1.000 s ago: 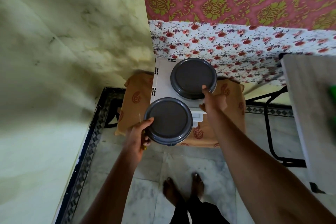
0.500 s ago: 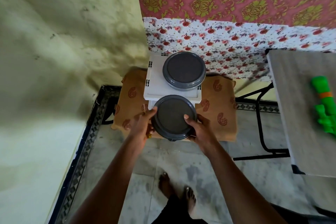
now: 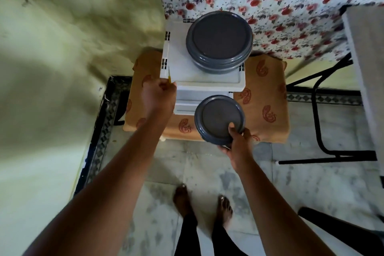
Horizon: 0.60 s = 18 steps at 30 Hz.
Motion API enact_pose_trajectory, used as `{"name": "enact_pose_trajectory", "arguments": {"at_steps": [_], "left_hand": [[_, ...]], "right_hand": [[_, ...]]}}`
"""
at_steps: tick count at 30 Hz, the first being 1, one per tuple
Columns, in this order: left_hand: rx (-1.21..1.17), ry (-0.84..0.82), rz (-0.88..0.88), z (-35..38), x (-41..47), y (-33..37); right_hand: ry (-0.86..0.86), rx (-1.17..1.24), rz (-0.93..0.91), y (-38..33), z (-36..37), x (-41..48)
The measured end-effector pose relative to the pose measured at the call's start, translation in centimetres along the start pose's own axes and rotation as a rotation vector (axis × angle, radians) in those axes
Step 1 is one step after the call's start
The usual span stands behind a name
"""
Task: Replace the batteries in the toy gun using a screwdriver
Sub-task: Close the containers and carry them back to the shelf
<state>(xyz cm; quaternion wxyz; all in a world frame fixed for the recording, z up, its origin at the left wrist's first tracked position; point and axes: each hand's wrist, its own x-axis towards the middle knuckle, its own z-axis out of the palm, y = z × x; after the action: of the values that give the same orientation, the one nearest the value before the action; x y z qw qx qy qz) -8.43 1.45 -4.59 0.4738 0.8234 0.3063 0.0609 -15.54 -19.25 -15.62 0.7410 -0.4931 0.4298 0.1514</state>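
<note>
- Far right, only a grey strip of the table point(image 3: 366, 52) is in shot. The toy gun isn't in view, so where it lies and how it looks can't be told from here.
- The white drawer unit point(image 3: 207, 81) stands on a stool with an orange cloth point(image 3: 268, 114), hard against the wall. This looks like the fetching step: tool and probably batteries being gathered, with no screw touched yet.
- The first grey tub point(image 3: 219, 39) sits on top of the unit with its lid on, and nobody is touching it.
- The second grey tub point(image 3: 220, 118) is held in the air just in front of the unit, lid on and contents hidden.
- The right grip point(image 3: 236, 143) has that tub by its near rim, thumb flat on the lid and fingers curled underneath.
- The left grip point(image 3: 159, 93) is a closed fist at the unit's front left corner, wrapped round a thin tool.
- That's the screwdriver point(image 3: 169, 75), I'd say. A slim pale shaft with a touch of yellow pokes up out of the fist, and the tip is too fine to make out.
- Next up, likely: carry both to the table, set the tub down to free a hand, then lift the lid.
</note>
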Motion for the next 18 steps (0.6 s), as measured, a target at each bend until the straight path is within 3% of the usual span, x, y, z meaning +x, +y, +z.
{"name": "enact_pose_trajectory", "arguments": {"at_steps": [9, 15, 18], "left_hand": [[0.155, -0.056, 0.178, 2.5, 4.1, 0.9], [0.161, -0.012, 0.222, 3.4, 6.0, 0.3], [0.193, -0.032, 0.253, 3.2, 6.3, 0.5]], "right_hand": [[0.068, -0.018, 0.027, 2.0, 5.5, 9.0], [0.155, -0.091, -0.039, 0.9, 7.4, 9.2], [0.127, 0.015, 0.052, 0.5, 8.6, 9.8]]}}
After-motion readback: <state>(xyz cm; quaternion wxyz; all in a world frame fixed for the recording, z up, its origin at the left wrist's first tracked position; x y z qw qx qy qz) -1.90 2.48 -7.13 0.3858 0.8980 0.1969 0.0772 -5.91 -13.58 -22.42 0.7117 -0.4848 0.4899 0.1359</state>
